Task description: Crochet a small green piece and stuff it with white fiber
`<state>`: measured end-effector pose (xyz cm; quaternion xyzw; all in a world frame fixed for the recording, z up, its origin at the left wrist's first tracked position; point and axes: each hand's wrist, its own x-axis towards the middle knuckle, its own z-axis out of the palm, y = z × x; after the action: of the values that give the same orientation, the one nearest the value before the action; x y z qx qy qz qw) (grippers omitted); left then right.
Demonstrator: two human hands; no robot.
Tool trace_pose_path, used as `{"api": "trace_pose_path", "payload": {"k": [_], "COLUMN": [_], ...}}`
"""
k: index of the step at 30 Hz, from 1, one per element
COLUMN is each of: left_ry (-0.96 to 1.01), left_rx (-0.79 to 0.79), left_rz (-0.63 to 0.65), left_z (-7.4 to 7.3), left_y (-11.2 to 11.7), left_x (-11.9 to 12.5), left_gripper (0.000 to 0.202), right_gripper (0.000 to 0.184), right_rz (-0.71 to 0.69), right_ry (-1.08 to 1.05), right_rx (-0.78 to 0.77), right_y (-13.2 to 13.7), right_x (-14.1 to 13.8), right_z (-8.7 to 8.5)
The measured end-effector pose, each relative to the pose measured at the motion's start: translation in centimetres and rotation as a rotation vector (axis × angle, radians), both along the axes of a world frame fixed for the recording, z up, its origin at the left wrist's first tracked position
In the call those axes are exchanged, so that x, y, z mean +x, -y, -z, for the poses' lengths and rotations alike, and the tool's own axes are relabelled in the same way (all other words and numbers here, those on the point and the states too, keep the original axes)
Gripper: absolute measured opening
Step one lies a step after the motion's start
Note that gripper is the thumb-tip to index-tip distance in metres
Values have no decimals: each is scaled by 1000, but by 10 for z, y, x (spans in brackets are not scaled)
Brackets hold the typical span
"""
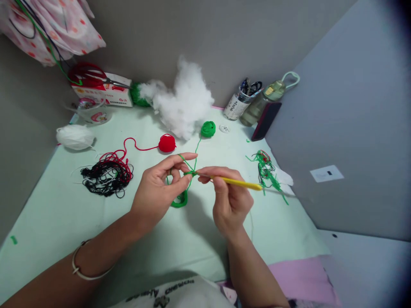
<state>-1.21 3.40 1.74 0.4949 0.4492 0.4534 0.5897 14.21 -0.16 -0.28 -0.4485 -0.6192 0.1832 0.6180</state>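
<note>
My left hand (160, 186) pinches a small piece of green crochet work (189, 173) between thumb and fingers, with green yarn looped over the raised forefinger. The yarn strand runs back to a small green yarn ball (208, 128) on the pale green table cover (64, 214). A loop of the green work hangs below the hand (180, 200). My right hand (229, 199) grips a yellow crochet hook (239, 183), its tip set in the green stitches beside my left fingertips.
A red yarn ball (167, 143), a tangle of black and red yarn (107, 175), a white yarn ball (75, 137) and white stuffing (183, 102) lie behind. Green yarn scraps (266, 171), a phone (266, 121), a bottle (263, 100) and a pot of tools (239, 100) stand at the right.
</note>
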Motion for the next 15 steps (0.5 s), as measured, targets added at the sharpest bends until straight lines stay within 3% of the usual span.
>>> {"api": "trace_pose_path", "payload": {"k": [5, 9, 12, 15], "left_ry": [20, 244, 473, 559], "left_rx": [5, -197, -424, -499], "left_rz": [-49, 84, 238, 274], "left_z": [0, -1, -3, -6], "left_y": [4, 3, -1, -7], "left_x": [4, 3, 0, -3], "left_gripper": [40, 49, 40, 31], "right_gripper": [32, 38, 44, 34], "right_rz": [65, 203, 226, 132], "right_ry": [297, 501, 530, 343], "right_rx": [207, 226, 268, 227], "right_y": [1, 4, 5, 4], "right_x": [-3, -4, -1, 2], "right_z": [8, 14, 13, 5]}}
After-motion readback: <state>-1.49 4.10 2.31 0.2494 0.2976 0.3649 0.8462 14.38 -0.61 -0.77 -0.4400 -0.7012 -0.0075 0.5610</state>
